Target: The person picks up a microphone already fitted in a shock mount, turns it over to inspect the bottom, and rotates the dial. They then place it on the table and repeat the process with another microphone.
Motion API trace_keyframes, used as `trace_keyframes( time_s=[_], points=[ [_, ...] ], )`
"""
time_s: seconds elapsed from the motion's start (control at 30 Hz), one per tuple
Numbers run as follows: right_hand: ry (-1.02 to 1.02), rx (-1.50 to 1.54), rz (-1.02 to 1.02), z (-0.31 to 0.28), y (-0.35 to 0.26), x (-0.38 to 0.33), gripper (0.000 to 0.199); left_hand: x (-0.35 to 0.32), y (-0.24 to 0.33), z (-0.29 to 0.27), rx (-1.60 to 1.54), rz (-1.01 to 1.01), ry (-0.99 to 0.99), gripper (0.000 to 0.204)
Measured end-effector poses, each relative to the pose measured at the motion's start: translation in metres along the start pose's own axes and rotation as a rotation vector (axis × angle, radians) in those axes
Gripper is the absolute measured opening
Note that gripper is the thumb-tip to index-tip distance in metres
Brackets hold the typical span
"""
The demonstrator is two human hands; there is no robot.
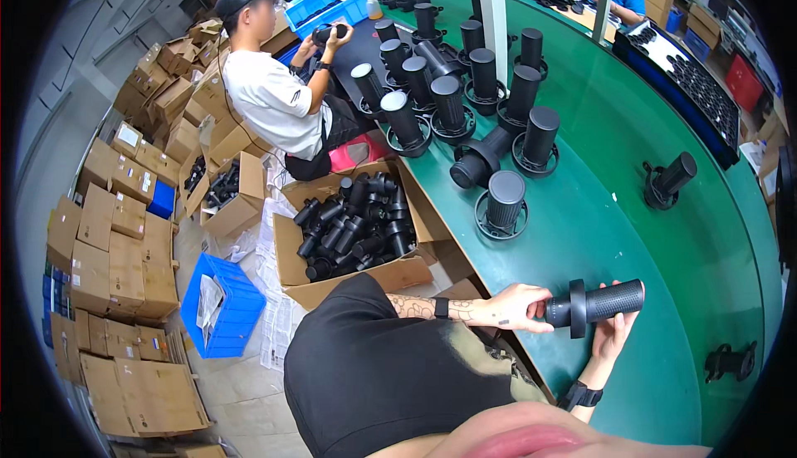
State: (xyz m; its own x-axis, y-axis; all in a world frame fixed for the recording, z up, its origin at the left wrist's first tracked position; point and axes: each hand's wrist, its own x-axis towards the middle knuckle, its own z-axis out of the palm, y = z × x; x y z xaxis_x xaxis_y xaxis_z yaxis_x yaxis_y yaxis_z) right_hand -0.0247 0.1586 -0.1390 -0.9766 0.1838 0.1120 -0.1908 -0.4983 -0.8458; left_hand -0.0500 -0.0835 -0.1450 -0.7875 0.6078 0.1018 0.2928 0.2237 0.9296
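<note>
A black cylinder with a ring collar point(577, 308) lies nearly level between my two hands, above the green worktable point(573, 234). Its right part has a finely textured surface; the collar stands out around its middle. My left hand point(519, 307) pinches the narrow left end with closed fingers. From below, my right hand point(614, 335) wraps around the textured part, and some of its fingers are hidden behind it. Nearest to them on the table, a similar black ringed cylinder point(505, 200) stands upright.
Several more black cylinders point(448, 105) crowd the table farther up. At the right, single ones rest on a green strip point(668, 180). Left of the table are a carton of black parts point(353, 225) and a blue crate point(220, 304). A co-worker point(274, 76) sits beyond, holding a black part.
</note>
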Motion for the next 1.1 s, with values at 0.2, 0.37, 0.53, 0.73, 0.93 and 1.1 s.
trace_keyframes(
  time_s=[0.2, 0.37, 0.53, 0.73, 0.93, 1.1],
  points=[
    [-0.038, -0.003, 0.015, -0.0012, -0.0006, -0.001, 0.087, 0.0003, 0.0005, 0.0005, 0.008, -0.003, -0.01, 0.049],
    [0.013, 0.002, 0.01, -0.0015, 0.0004, -0.0007, 0.089, -0.0001, 0.0004, -0.0002, -0.01, 0.005, -0.008, 0.047],
    [-0.04, 0.003, 0.004, -0.0063, 0.0033, 0.0004, 0.085, -0.0002, 0.0003, -0.0006, 0.011, 0.023, -0.01, 0.047],
    [-0.047, 0.008, 0.006, -0.0086, 0.0044, -0.0006, 0.084, 0.0002, 0.0013, -0.0016, 0.007, -0.022, -0.025, 0.051],
    [-0.033, -0.017, 0.01, -0.008, 0.0048, 0.0004, 0.083, 0.0, 0.002, -0.0014, 0.016, -0.036, -0.025, 0.053],
    [-0.042, -0.012, 0.014, -0.0085, 0.0051, 0.0004, 0.082, -0.0005, 0.0004, -0.0007, 0.021, 0.025, 0.007, 0.048]
  ],
)
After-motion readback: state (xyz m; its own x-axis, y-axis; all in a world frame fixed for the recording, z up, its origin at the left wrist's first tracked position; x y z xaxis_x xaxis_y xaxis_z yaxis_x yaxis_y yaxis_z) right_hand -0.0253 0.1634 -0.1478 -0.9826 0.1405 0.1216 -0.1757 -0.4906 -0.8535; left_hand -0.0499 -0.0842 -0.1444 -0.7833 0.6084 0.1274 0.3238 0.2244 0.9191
